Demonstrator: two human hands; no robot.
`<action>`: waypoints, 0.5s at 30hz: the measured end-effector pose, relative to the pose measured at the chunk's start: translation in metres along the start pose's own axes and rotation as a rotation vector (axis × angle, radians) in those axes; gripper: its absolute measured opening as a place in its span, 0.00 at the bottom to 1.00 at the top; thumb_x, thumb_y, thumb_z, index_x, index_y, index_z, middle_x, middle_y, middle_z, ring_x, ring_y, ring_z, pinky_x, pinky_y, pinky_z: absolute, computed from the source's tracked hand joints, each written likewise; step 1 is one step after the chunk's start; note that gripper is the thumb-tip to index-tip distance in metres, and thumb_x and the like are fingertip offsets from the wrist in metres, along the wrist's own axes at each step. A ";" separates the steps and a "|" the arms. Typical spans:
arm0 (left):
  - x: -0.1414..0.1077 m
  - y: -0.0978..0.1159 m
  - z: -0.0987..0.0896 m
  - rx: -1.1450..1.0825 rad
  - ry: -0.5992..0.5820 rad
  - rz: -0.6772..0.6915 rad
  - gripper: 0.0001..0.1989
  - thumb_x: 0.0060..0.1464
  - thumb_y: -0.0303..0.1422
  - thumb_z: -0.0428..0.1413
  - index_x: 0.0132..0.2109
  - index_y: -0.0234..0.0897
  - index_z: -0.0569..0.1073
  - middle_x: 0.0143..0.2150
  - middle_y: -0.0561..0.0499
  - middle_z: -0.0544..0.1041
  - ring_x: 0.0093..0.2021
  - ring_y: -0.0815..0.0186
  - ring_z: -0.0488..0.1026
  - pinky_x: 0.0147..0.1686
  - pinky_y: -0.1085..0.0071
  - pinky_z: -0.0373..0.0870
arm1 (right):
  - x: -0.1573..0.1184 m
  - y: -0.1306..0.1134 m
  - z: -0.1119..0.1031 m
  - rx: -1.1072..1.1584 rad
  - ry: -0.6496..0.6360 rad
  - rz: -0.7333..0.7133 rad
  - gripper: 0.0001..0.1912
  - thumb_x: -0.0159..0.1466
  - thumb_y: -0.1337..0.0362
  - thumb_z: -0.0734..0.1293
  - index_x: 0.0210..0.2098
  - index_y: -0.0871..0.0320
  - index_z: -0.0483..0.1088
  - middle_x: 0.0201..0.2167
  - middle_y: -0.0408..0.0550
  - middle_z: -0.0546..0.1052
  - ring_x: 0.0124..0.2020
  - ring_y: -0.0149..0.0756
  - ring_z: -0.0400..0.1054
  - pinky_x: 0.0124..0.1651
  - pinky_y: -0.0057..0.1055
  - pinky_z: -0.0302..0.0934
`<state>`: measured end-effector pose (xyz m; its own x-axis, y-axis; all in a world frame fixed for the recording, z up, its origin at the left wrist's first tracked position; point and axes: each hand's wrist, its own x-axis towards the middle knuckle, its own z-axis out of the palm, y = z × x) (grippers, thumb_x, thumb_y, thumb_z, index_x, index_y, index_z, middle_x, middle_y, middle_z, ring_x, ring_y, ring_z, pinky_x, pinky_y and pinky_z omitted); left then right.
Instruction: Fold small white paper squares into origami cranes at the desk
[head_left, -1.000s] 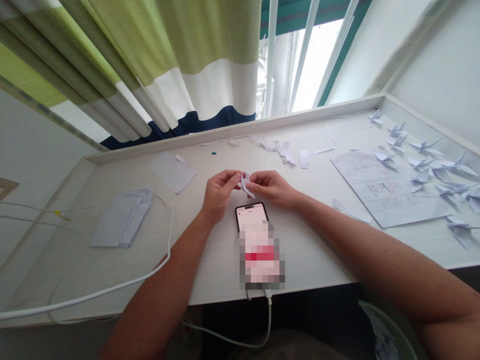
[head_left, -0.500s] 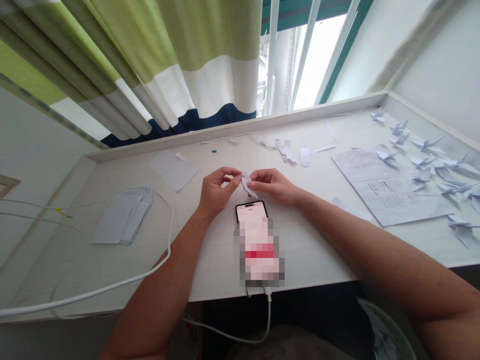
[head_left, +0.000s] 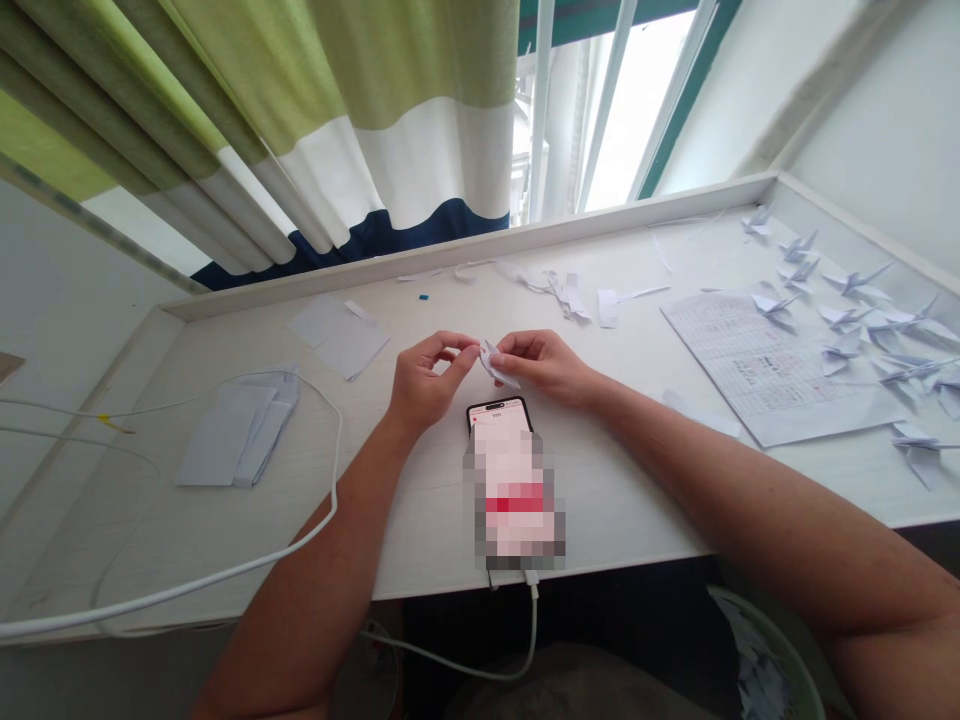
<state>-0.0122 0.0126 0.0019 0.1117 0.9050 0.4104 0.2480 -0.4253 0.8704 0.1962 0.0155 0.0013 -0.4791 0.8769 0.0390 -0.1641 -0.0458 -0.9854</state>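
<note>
Between my two hands, just above the desk, is a small folded white paper crane [head_left: 499,372], partly covered by fingers. The thumb and forefinger of my left hand [head_left: 431,378] pinch its left tip. My right hand [head_left: 544,368] grips the body between thumb and curled fingers. Right below the crane on the desk lies a phone [head_left: 499,420] with a lit, partly blurred screen and a charging cable [head_left: 534,620] at its lower end. Several finished paper cranes [head_left: 844,355] stand at the right side of the desk.
A printed sheet [head_left: 750,370] lies at right. Paper scraps [head_left: 570,297] are scattered toward the back. On the left are loose sheets [head_left: 349,340] and a paper stack [head_left: 225,435]. A white cable [head_left: 336,480] loops over my left forearm. A basket [head_left: 787,640] holding paper stands below the desk edge.
The crane has turned slightly in my fingers, its lower end swinging to the right. Both hands keep their pinch, and the whole view has shifted a little.
</note>
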 end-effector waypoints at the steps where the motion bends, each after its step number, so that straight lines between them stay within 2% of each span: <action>1: 0.000 0.000 -0.001 0.011 -0.003 -0.002 0.07 0.59 0.38 0.65 0.39 0.41 0.85 0.38 0.48 0.86 0.40 0.60 0.82 0.42 0.66 0.77 | 0.000 0.000 0.000 0.006 0.011 -0.002 0.21 0.60 0.47 0.80 0.33 0.60 0.77 0.28 0.44 0.78 0.31 0.32 0.71 0.36 0.30 0.63; 6: -0.001 0.001 0.003 0.040 0.017 0.018 0.07 0.61 0.38 0.65 0.41 0.42 0.85 0.41 0.48 0.87 0.43 0.60 0.83 0.44 0.65 0.78 | 0.002 0.001 0.001 0.035 0.045 -0.013 0.23 0.58 0.45 0.80 0.33 0.59 0.76 0.28 0.43 0.77 0.32 0.33 0.72 0.37 0.31 0.64; 10: -0.002 -0.002 0.010 -0.013 0.022 0.063 0.06 0.61 0.38 0.66 0.42 0.44 0.86 0.44 0.47 0.87 0.46 0.59 0.83 0.44 0.65 0.77 | 0.001 0.001 0.002 0.021 0.022 -0.022 0.23 0.60 0.45 0.79 0.35 0.59 0.78 0.29 0.44 0.79 0.31 0.32 0.70 0.36 0.31 0.63; 15: -0.004 -0.002 0.015 -0.033 0.020 0.117 0.04 0.62 0.37 0.65 0.42 0.45 0.85 0.44 0.48 0.86 0.46 0.61 0.82 0.44 0.66 0.76 | 0.001 0.004 0.004 0.023 0.072 -0.049 0.24 0.59 0.44 0.79 0.33 0.58 0.76 0.28 0.45 0.78 0.31 0.32 0.69 0.35 0.31 0.62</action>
<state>0.0015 0.0096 -0.0057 0.1184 0.8492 0.5146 0.2026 -0.5280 0.8247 0.1920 0.0145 -0.0018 -0.4066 0.9106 0.0745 -0.2061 -0.0120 -0.9784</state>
